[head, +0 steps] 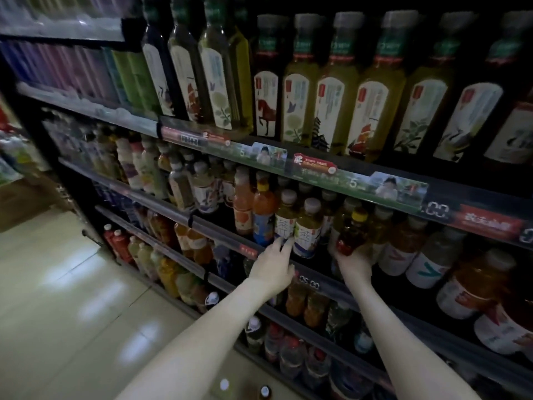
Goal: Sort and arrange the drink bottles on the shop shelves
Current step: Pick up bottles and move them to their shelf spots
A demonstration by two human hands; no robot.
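The right hand (353, 265) grips the yellow-capped bottle (350, 233) around its base, fingers curled. The bottle stands above the fingers, long axis near vertical, cap pointing up. It sits at the front of the shelf (219, 230). The left hand (274, 265) has extended fingers (278, 243), tips touching the lower label of an upright grey-capped tea bottle (285, 219).

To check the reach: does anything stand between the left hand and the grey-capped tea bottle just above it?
Nothing visible does. The left hand touches the tea bottle at its base, at the shelf front; the twin bottle stands beside it, not between.
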